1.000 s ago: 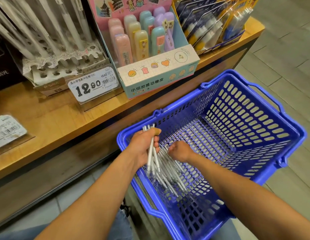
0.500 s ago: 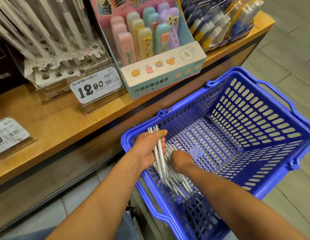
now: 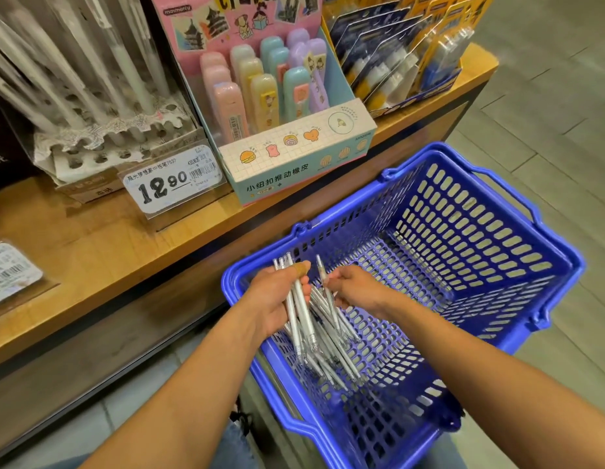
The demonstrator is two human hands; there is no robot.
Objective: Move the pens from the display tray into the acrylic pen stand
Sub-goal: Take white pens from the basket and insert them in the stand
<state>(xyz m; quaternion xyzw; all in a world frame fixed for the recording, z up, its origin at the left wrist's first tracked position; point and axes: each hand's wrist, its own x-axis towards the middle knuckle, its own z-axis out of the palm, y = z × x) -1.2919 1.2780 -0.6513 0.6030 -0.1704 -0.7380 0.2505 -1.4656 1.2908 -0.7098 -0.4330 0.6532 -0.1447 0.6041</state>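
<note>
A wooden shelf (image 3: 91, 252) carries the acrylic pen stand (image 3: 101, 123), where some pens already stand and several front holes look empty. Below it, the blue basket (image 3: 497, 211) holds a loose heap of white pens (image 3: 331, 343), so much seems left to move. The left hand (image 3: 277, 296) grips a small bunch of them; the right hand (image 3: 355, 289) pinches one pen just beside it.

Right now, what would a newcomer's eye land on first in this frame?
The blue shopping basket at lower right, where both hands work a heap of white pens. The left hand grips a bunch; the right hand pinches one. Behind, on the wooden shelf, sits a 12.90 price tag.
</note>
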